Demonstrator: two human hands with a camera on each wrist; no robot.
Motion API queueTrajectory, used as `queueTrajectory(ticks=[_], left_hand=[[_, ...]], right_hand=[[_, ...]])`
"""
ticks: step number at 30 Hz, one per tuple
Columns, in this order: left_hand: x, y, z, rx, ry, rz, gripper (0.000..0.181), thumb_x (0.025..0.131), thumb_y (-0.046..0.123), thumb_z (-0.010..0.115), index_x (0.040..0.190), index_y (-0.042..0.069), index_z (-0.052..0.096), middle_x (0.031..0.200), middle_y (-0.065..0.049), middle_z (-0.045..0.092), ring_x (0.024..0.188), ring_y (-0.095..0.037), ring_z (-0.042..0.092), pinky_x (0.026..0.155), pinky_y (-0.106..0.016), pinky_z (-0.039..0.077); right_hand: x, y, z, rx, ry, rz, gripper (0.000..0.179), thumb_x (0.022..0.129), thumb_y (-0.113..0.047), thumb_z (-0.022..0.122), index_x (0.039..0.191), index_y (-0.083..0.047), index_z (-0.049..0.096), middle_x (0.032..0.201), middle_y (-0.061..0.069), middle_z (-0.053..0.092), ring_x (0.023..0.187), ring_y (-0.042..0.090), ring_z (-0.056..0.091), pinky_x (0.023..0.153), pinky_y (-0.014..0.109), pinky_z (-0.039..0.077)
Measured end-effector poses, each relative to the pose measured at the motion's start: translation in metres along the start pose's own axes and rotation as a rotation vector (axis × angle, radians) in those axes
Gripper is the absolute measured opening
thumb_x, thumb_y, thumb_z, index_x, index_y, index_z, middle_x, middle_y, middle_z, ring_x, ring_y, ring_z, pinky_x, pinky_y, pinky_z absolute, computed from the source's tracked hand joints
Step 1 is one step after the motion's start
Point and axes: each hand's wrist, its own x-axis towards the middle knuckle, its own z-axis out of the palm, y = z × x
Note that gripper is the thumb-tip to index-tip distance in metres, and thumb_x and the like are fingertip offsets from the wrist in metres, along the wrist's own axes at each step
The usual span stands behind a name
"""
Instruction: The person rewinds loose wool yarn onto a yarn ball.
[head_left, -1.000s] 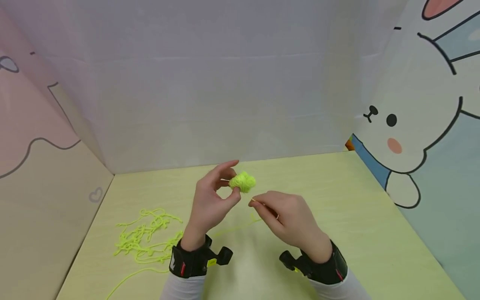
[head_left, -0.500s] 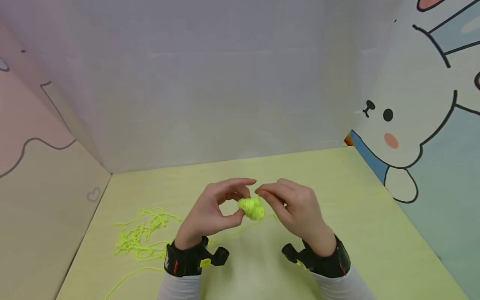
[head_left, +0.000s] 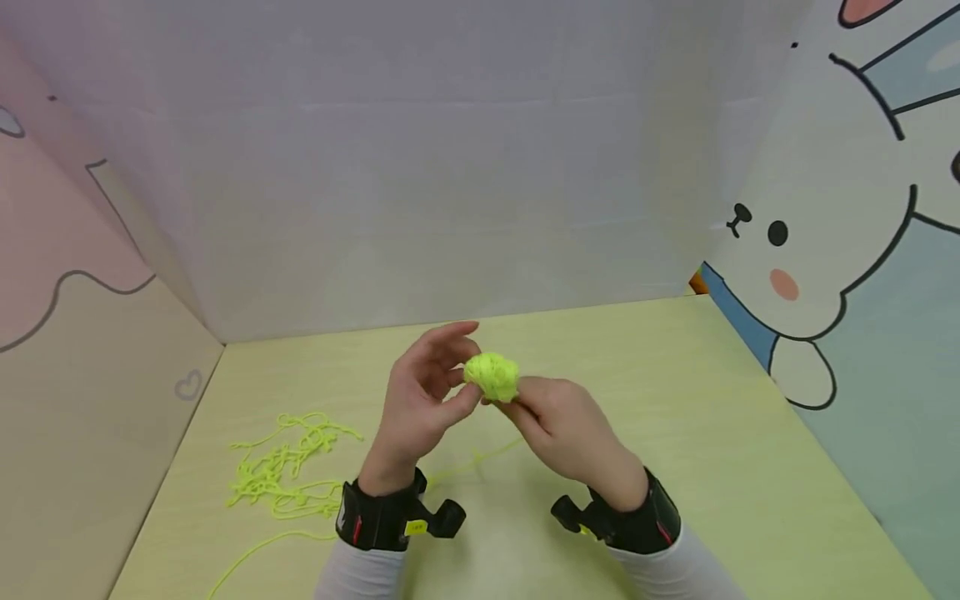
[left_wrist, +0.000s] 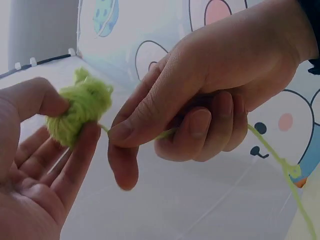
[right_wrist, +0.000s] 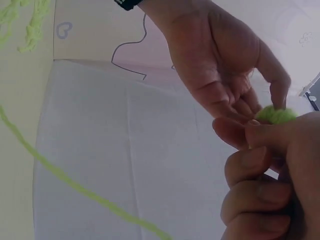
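Pale tabletop (head_left: 720,433) below, left hand (head_left: 420,400) pinches yarn ball (head_left: 492,377), right hand (head_left: 566,427) apparently grips strand (right_wrist: 75,185).

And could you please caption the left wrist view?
Left hand holds a yellow-green yarn ball; right hand pinches its strand.

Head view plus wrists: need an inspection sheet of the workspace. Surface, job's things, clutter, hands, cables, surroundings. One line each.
Surface: pale yellow-green table, flat.
Job's things: small yellow-green yarn ball, held above the table; strand running from it; yarn tangle lying loose on the table's left side.
Clutter: nothing seen.
Hands: left hand holds the yarn ball between thumb and fingers; right hand pinches the strand close beside it.
Cables: nothing seen.
Surroundings: whitish back wall; rabbit drawing on the right; pink-and-cream left wall.
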Motion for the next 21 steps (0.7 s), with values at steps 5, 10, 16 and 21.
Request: queueTrajectory(ticks=[5,10,16,21], left_hand=[[0.001,-0.003,-0.003,0.191,0.188,-0.030,0.058,0.082,-0.017,0.064,0.135,0.004,0.055,0.106,-0.007,0.063,0.094,-0.028,0.061,0.080,-0.028,0.057],[-0.003,-0.009,-0.009,0.419,0.135,-0.026,0.062,0.081,-0.015,0.066,0.135,0.014,0.058,0.102,-0.007,0.064,0.093,-0.022,0.062,0.079,-0.033,0.057],[-0.008,-0.012,-0.012,0.525,-0.074,-0.044,0.062,0.078,-0.009,0.066,0.134,0.016,0.058,0.097,0.001,0.062,0.089,-0.013,0.059,0.076,-0.036,0.058],[-0.010,-0.007,-0.011,0.417,-0.246,-0.061,0.063,0.078,-0.008,0.065,0.136,0.014,0.056,0.097,0.002,0.063,0.088,-0.012,0.061,0.078,-0.036,0.058]], right_hand=[[0.001,-0.009,0.004,-0.036,-0.125,-0.080,0.013,0.101,-0.023,0.058,0.106,-0.021,0.070,0.094,-0.013,0.070,0.069,-0.003,0.053,0.060,0.022,0.052],[-0.004,-0.013,-0.002,-0.024,-0.048,-0.131,0.015,0.102,-0.025,0.057,0.103,-0.019,0.071,0.087,-0.012,0.069,0.062,-0.002,0.049,0.053,0.019,0.047],[-0.005,-0.011,-0.011,-0.006,0.168,-0.213,0.023,0.103,-0.029,0.055,0.096,-0.015,0.072,0.071,-0.012,0.059,0.055,0.001,0.044,0.045,0.017,0.042],[-0.003,-0.007,-0.014,-0.012,0.270,-0.191,0.032,0.105,-0.031,0.050,0.095,-0.011,0.073,0.071,-0.007,0.061,0.054,0.004,0.045,0.043,0.021,0.042]])
